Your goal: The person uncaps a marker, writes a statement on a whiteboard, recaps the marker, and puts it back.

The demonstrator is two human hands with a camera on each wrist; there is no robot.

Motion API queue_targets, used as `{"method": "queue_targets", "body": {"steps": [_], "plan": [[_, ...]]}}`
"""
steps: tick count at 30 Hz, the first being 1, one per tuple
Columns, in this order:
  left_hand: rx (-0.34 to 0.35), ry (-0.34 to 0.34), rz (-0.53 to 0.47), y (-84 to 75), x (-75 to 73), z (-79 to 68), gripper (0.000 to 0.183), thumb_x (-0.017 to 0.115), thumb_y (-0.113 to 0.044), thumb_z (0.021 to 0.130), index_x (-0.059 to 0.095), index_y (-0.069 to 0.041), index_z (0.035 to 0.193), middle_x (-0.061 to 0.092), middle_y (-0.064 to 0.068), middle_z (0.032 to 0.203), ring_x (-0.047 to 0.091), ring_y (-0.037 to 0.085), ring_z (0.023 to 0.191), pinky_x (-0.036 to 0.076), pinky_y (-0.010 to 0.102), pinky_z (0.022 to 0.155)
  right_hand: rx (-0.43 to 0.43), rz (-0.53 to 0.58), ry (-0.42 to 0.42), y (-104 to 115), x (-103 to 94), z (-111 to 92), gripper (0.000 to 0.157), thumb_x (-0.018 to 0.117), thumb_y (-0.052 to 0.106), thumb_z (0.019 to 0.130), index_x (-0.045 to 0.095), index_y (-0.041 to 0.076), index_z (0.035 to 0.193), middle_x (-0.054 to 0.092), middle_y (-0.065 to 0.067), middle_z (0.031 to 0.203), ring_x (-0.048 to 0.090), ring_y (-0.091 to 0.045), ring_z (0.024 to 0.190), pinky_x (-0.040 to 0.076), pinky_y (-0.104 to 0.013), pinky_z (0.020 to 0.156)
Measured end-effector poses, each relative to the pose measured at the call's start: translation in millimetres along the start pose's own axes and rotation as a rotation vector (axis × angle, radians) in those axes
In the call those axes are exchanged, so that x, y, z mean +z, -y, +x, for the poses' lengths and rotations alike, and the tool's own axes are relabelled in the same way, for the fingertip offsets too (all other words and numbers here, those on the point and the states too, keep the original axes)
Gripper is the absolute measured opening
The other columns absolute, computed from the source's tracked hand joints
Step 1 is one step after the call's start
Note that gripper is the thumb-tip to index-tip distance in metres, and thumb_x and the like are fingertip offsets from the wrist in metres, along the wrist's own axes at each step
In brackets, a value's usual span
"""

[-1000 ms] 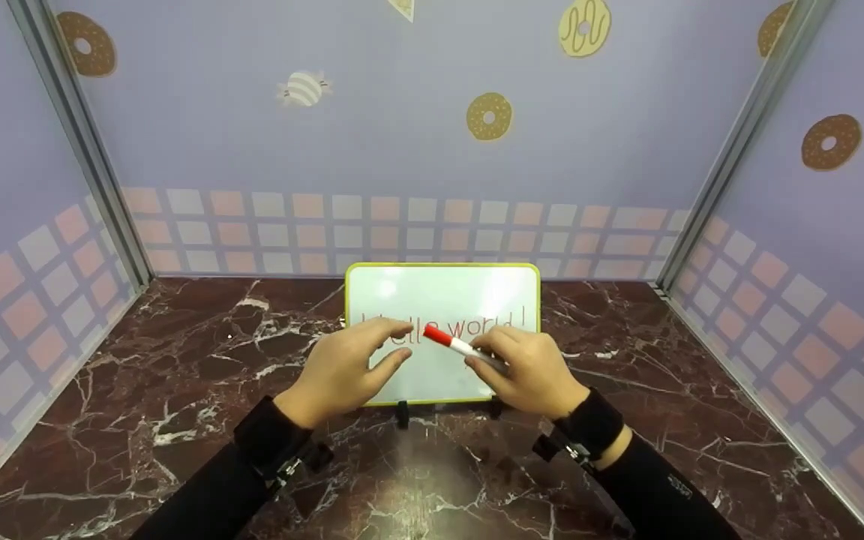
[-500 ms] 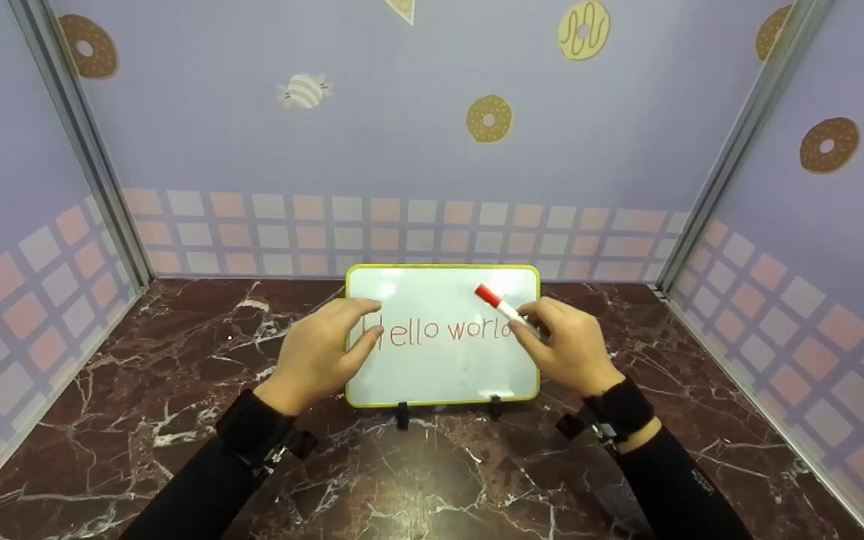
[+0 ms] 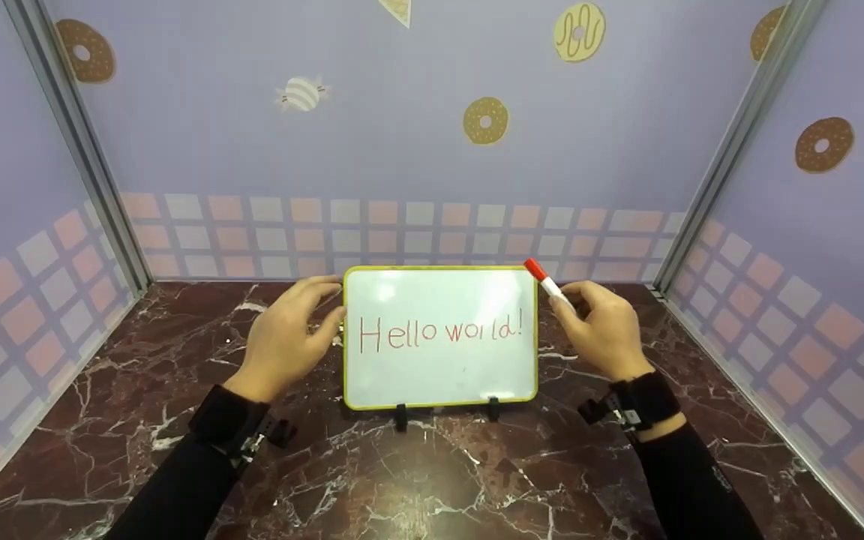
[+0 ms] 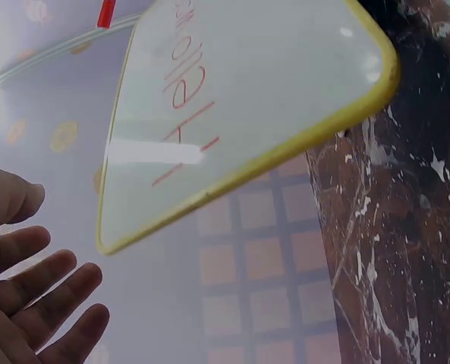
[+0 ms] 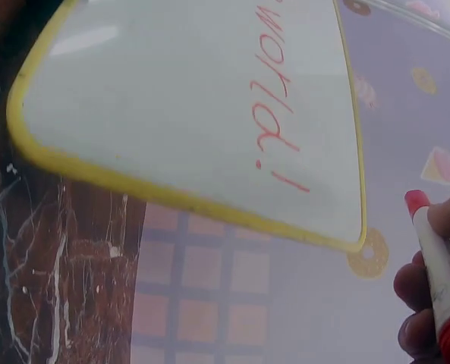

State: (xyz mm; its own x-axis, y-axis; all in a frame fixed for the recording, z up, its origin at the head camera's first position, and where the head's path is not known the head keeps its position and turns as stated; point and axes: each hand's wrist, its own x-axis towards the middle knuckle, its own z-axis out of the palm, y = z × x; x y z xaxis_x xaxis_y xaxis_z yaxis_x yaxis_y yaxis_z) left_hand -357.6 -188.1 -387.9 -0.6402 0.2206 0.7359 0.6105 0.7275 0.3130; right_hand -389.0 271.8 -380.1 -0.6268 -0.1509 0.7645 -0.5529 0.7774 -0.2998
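A whiteboard (image 3: 439,375) with a yellow rim stands on two black feet, with "Hello world!" written on it in red. My right hand (image 3: 603,330) pinches a red-capped white marker (image 3: 554,289) just off the board's right edge; its cap overlaps the top right corner in the head view. In the right wrist view the marker (image 5: 439,262) lies between thumb and fingers. My left hand (image 3: 286,337) is beside the board's left edge, fingers loosely bent and holding nothing. The left wrist view shows its fingers (image 4: 54,280) spread apart from the board (image 4: 262,83).
The dark red marble tabletop (image 3: 432,487) has white veins. A purple wall (image 3: 402,150) with doughnut pictures and pink and white squares rises behind, and side walls (image 3: 814,300) close in the left and right. The black feet (image 3: 401,417) jut out in front of the board.
Both hands have moved apart from in front of the whiteboard to its two sides, uncovering the writing. The marker has travelled right and up with my right hand. The board stays put.
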Motion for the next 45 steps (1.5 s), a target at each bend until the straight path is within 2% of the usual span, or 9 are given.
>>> {"method": "queue_targets", "body": {"steps": [4, 15, 20, 24, 34, 40, 45], "plan": [[-0.057, 0.016, 0.01, 8.0, -1.1, -3.0, 0.037, 0.078, -0.019, 0.106, 0.073, -0.001, 0.137, 0.071, 0.014, 0.146, 0.069, 0.036, 0.133, 0.061, 0.054, 0.098, 0.084, -0.013, 0.015, -10, -0.9, 0, 0.016, 0.082, 0.02, 0.103, 0.08, 0.005, 0.109, 0.079, -0.004, 0.089, 0.067, -0.018, 0.07, 0.05, -0.038, 0.067], [-0.163, 0.078, 0.059, 31.1, -0.9, -9.0, 0.043, 0.073, -0.024, 0.108, 0.069, 0.001, 0.143, 0.067, 0.02, 0.15, 0.063, 0.043, 0.138, 0.058, 0.061, 0.103, 0.212, -0.109, 0.106, -36, -0.2, -6, 0.025, 0.075, 0.03, 0.108, 0.079, 0.005, 0.113, 0.078, -0.007, 0.088, 0.064, -0.022, 0.066, 0.048, -0.045, 0.063], [-0.196, 0.104, 0.067, 38.8, -0.1, -11.3, 0.043, 0.073, -0.022, 0.108, 0.068, 0.002, 0.144, 0.067, 0.023, 0.149, 0.062, 0.044, 0.139, 0.051, 0.062, 0.114, 0.265, -0.136, 0.173, -46, 0.2, -10, 0.029, 0.074, 0.033, 0.109, 0.079, 0.005, 0.113, 0.074, -0.006, 0.082, 0.06, -0.021, 0.061, 0.044, -0.041, 0.056], [-0.232, 0.13, 0.081, 43.2, 0.6, -13.8, 0.043, 0.073, -0.022, 0.108, 0.068, 0.002, 0.144, 0.067, 0.024, 0.148, 0.062, 0.045, 0.139, 0.051, 0.062, 0.114, 0.31, -0.145, 0.227, -53, 0.9, -13, 0.03, 0.075, 0.034, 0.109, 0.08, 0.004, 0.111, 0.072, -0.007, 0.081, 0.056, -0.021, 0.058, 0.04, -0.038, 0.054], [-0.326, 0.259, 0.094, 53.2, 1.8, -18.7, 0.048, 0.068, -0.029, 0.111, 0.064, 0.0, 0.149, 0.062, 0.025, 0.154, 0.06, 0.047, 0.14, 0.05, 0.066, 0.113, 0.4, -0.172, 0.387, -73, 6.0, -20, 0.034, 0.075, 0.033, 0.108, 0.079, 0.0, 0.116, 0.076, -0.015, 0.094, 0.065, -0.026, 0.07, 0.048, -0.041, 0.06], [-0.35, 0.324, 0.103, 60.4, 5.3, -22.0, 0.051, 0.068, -0.031, 0.112, 0.062, 0.003, 0.149, 0.061, 0.027, 0.154, 0.059, 0.049, 0.14, 0.049, 0.067, 0.113, 0.422, -0.181, 0.467, -83, 9.4, -24, 0.033, 0.076, 0.031, 0.107, 0.08, -0.001, 0.113, 0.078, -0.015, 0.095, 0.068, -0.028, 0.073, 0.054, -0.046, 0.063], [-0.373, 0.369, 0.116, 61.0, 4.8, -25.8, 0.051, 0.068, -0.031, 0.112, 0.062, 0.005, 0.149, 0.057, 0.029, 0.156, 0.055, 0.05, 0.143, 0.048, 0.069, 0.113, 0.45, -0.183, 0.532, -89, 13.5, -27, 0.032, 0.077, 0.032, 0.106, 0.081, 0.0, 0.111, 0.078, -0.013, 0.093, 0.065, -0.026, 0.07, 0.05, -0.042, 0.059]]}}
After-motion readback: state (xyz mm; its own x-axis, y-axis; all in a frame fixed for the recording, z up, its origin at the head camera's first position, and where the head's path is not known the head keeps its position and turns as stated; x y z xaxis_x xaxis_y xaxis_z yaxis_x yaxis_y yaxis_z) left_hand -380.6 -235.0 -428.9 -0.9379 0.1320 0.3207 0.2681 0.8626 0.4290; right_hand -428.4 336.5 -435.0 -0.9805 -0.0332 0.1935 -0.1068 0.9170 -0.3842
